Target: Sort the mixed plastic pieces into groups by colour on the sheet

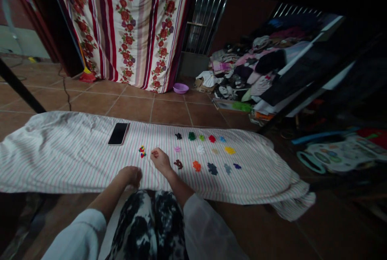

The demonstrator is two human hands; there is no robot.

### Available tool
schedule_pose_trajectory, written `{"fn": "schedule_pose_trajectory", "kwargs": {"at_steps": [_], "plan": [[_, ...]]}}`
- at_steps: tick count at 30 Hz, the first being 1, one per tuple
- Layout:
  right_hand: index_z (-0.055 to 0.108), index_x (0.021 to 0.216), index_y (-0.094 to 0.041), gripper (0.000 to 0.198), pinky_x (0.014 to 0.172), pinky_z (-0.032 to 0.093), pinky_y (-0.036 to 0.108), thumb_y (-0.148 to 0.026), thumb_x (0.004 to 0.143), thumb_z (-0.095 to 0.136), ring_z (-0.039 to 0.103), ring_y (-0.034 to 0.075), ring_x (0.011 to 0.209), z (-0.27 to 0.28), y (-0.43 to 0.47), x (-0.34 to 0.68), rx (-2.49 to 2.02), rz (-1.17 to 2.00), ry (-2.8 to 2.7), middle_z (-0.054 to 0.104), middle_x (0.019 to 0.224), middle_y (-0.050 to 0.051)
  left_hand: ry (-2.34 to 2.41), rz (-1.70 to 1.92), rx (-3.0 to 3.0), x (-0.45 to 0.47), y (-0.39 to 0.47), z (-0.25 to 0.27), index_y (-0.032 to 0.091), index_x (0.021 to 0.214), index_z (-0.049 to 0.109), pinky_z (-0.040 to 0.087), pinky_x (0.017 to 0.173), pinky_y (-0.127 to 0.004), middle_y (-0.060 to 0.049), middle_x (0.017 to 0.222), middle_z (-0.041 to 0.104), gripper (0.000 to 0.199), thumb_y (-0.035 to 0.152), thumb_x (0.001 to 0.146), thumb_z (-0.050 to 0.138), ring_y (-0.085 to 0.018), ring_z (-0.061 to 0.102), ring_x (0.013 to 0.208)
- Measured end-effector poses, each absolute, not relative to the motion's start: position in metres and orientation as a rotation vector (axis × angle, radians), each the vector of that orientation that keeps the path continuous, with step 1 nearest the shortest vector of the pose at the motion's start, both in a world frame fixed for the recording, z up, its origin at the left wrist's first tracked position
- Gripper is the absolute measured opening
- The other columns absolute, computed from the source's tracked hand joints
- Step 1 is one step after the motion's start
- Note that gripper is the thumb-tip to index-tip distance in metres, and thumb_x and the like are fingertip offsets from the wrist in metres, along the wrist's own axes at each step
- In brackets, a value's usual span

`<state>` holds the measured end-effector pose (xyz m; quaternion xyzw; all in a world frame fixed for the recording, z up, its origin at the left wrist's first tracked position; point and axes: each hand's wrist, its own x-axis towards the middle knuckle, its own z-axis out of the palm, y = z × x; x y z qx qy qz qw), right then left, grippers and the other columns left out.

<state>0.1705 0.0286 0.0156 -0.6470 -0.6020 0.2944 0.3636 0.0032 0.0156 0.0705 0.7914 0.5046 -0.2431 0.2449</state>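
Note:
My right hand [161, 160] is over the striped cloth with thumb and fingertips pinched together; anything between them is too small to make out. Just left of its fingertips lies a small mixed pile of red, yellow and blue pieces [142, 152]. My left hand [130, 176] is by the cloth's near edge, fingers curled in, and what they may hold is hidden. To the right of my right hand, small pieces are sorted by colour in rows, among them a pink pile [177, 149], a brown pile [178, 164], an orange pile [196, 166] and a white pile [200, 149].
A phone [119, 134] lies on the striped cloth [69, 151], left of the pieces. Beyond, on the tiled floor, are a purple basin [180, 88], a hanging flowered curtain [130, 30] and a heap of clothes [250, 66]. Dark bars slant at both sides.

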Motion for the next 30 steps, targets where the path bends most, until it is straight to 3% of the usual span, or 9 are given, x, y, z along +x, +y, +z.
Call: {"fn": "schedule_pose_trajectory", "kwargs": {"at_steps": [5, 18, 24, 30], "plan": [[0.064, 0.095, -0.024, 0.016, 0.078, 0.053, 0.028, -0.019, 0.083, 0.055, 0.069, 0.015, 0.084, 0.021, 0.034, 0.221, -1.652, 0.641, -1.523, 0.073, 0.092, 0.001, 1.423, -0.6, 2.163, -0.002, 0.011, 0.069, 0.023, 0.085, 0.067, 0.05, 0.077, -0.027, -0.004, 0.101, 0.076, 0.022, 0.025, 0.063, 0.07, -0.021, 0.068, 0.093], [0.072, 0.09, -0.02, 0.028, 0.086, 0.051, 0.031, -0.013, 0.077, 0.048, 0.066, 0.019, 0.087, 0.02, 0.062, 0.365, -1.936, 0.225, -1.295, 0.071, 0.091, 0.007, 1.435, -0.605, 2.118, -0.005, 0.01, 0.064, 0.023, 0.086, 0.065, 0.049, 0.079, -0.031, -0.003, 0.097, 0.074, 0.021, 0.024, 0.065, 0.065, -0.022, 0.068, 0.092], [0.074, 0.088, -0.019, 0.03, 0.09, 0.05, 0.033, -0.01, 0.075, 0.048, 0.066, 0.02, 0.089, 0.024, 0.082, 0.39, -1.912, 0.189, -1.366, 0.073, 0.093, 0.007, 1.457, -0.597, 2.104, -0.006, 0.006, 0.066, 0.023, 0.086, 0.063, 0.049, 0.081, -0.032, -0.003, 0.096, 0.074, 0.019, 0.025, 0.068, 0.064, -0.022, 0.068, 0.092], [0.075, 0.088, -0.022, 0.028, 0.089, 0.046, 0.028, -0.009, 0.081, 0.051, 0.064, 0.019, 0.095, 0.036, 0.107, 0.388, -1.967, 0.161, -1.647, 0.074, 0.097, 0.005, 1.467, -0.592, 2.087, -0.006, 0.006, 0.067, 0.023, 0.082, 0.059, 0.049, 0.08, -0.029, 0.0, 0.091, 0.072, 0.015, 0.025, 0.068, 0.064, -0.019, 0.066, 0.089]]}}
